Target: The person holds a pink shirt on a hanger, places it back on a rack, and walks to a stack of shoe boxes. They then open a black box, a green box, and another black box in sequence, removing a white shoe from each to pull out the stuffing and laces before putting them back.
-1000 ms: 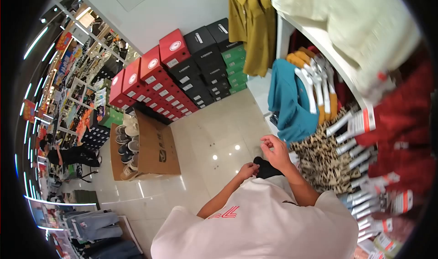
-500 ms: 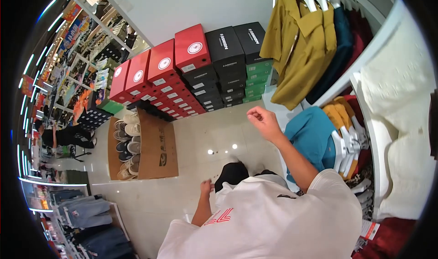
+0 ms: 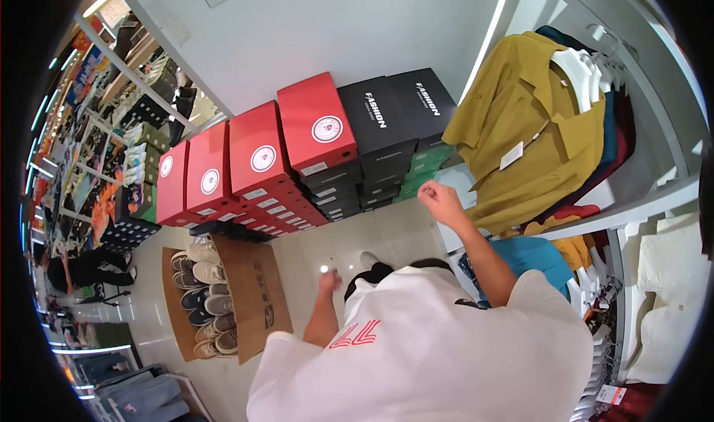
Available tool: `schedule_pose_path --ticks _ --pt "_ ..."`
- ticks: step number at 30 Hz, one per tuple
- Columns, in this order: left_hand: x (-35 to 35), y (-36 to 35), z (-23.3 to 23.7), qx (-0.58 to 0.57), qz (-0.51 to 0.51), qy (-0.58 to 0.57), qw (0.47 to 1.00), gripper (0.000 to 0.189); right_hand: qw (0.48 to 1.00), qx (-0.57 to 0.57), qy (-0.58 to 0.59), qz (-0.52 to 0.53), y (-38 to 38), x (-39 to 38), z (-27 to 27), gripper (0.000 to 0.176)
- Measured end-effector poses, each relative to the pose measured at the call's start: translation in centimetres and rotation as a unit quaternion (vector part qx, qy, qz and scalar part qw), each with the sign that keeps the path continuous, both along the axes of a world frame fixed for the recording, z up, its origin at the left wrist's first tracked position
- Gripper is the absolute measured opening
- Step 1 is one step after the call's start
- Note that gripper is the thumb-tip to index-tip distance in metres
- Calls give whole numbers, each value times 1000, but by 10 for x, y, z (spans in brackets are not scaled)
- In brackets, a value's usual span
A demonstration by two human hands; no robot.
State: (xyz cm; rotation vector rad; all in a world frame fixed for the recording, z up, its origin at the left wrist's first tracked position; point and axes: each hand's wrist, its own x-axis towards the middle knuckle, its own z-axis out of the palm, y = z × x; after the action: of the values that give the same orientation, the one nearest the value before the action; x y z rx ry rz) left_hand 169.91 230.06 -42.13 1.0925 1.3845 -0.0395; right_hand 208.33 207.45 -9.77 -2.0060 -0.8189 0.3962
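My right hand [image 3: 440, 201] is raised in front of me, its fingers curled in loosely and nothing showing in them. It is closest to the mustard-yellow shirt [image 3: 532, 128], which hangs on white hangers with a tag dangling from its front. Lower down, my left hand [image 3: 329, 279] hangs over the floor beside my body; motion smears its fingers. Left of it stands an open cardboard box [image 3: 259, 292] filled with several pairs of shoes [image 3: 204, 295]. Neither hand touches the shirt or the box.
Stacked red shoe boxes [image 3: 318, 121] and black shoe boxes [image 3: 372, 113] line the wall ahead. Folded-over teal clothing [image 3: 532, 262] hangs low at right. Jeans [image 3: 141, 400] lie lower left. A person in black [image 3: 93, 272] is far left. Shiny tiles [image 3: 312, 255] cover the floor.
The view has moved closer to the boxes and the clothes rack, and the yellow shirt appears larger. My left hand has swung forward and up. My right hand stays raised with curled fingers.
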Motion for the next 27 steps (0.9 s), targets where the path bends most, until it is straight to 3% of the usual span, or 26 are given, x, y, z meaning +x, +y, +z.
schedule_pose_path --ticks 1,5,7,9,11,12,13,15,16,17,20,21,23,27 --pt "24 37 14 36 -51 -20 998 36 1000 -7 5 -2 9 3 0 21" --pt "115 113 107 49 -17 -48 997 29 999 0 -12 -37 46 37 -11 21" --pt "135 125 126 63 -8 -104 993 29 995 -25 65 -77 60 55 -37 21" --pt "136 127 106 63 -2 -115 991 31 993 -24 79 -88 72 76 -61 20" --pt "129 118 83 10 -4 -80 997 32 953 12 253 -168 85 102 -79 19" --pt "121 109 66 -50 27 -73 996 34 934 -7 310 -176 87 115 -84 35" --pt "109 97 49 -107 57 -64 991 35 933 -7 313 -176 93 125 -87 35" --pt "90 74 28 -189 154 -83 966 38 862 7 422 -281 107 142 -97 61" --pt "82 75 16 -182 152 -81 968 38 843 18 465 -268 107 159 -129 92" --pt "77 76 2 -175 173 -85 965 38 842 25 468 -267 113 170 -137 92" --pt "73 82 -18 -162 242 -93 952 41 763 110 530 -352 128 195 -152 117" --pt "81 92 -3 -157 244 -90 953 41 761 111 535 -350 134 205 -155 117" --pt "101 115 53 -75 90 45 992 42 730 160 531 -399 140 223 -165 118" --pt "143 160 79 -12 75 101 992 42 729 215 530 -377 136 234 -192 101"
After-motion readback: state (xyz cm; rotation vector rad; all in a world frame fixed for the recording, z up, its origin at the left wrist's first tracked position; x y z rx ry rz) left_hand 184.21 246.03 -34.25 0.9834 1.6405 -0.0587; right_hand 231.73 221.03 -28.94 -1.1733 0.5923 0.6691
